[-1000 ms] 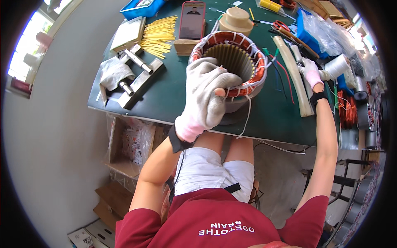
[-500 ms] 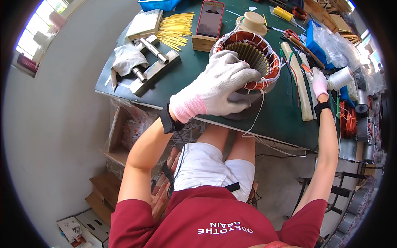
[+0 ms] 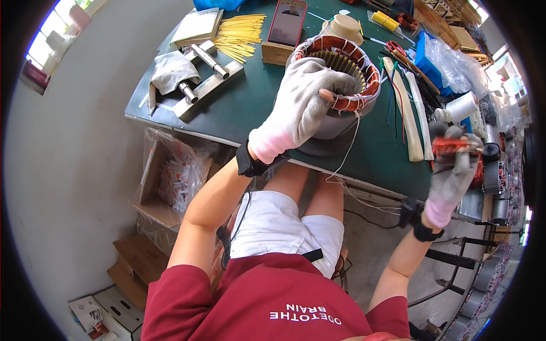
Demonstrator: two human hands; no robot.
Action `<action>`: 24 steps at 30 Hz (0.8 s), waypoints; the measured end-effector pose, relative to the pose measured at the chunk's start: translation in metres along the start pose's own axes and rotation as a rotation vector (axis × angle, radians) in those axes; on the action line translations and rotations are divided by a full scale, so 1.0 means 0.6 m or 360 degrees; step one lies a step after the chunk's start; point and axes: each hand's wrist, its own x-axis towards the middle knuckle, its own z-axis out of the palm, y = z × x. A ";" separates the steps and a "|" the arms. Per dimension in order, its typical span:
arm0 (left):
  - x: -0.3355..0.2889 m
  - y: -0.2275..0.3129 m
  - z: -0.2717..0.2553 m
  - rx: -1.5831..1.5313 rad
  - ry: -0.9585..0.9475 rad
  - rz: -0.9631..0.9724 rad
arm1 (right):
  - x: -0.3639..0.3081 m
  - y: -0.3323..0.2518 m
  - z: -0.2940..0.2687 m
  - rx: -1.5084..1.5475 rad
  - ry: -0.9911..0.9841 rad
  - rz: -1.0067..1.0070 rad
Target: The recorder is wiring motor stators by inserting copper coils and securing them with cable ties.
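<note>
A motor stator [image 3: 341,122] stands upright at the table's near edge, its copper windings [image 3: 371,85] laced with white cord round the top rim. My left hand [image 3: 313,94], in a pale glove, grips the near-left part of that rim; its fingers reach over into the slotted bore and a bare fingertip shows. Off to the right, my gloved right hand [image 3: 455,167] is raised by the table's right edge, closed round a tool with red-orange handles [image 3: 452,146]. Motion blurs it, so its exact kind is unclear. White cord [image 3: 351,149] hangs from the stator over the table edge.
Yellow strips [image 3: 242,35], a propped phone [image 3: 286,23] and a metal fixture [image 3: 207,82] lie left and behind. White sleeving [image 3: 405,113], a thread spool [image 3: 462,107] and a blue bin [image 3: 426,59] are to the right. An open carton [image 3: 151,182] stands below left.
My right hand has come back toward me from beside the thread spool, carrying the red-orange-handled tool. My left hand stays on the stator, its fingers drawn closer together.
</note>
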 end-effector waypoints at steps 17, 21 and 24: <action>0.002 0.011 -0.011 -0.0166 -0.0084 -0.0040 | -0.055 0.105 0.139 -0.2036 -0.0546 -0.0520; 0.002 0.014 -0.017 -0.0103 -0.0087 -0.0057 | -0.056 0.105 0.140 -0.2056 -0.0539 -0.0540; 0.003 -0.003 -0.026 -0.0077 -0.0168 0.0068 | -0.056 0.106 0.143 -0.2036 -0.0547 -0.0464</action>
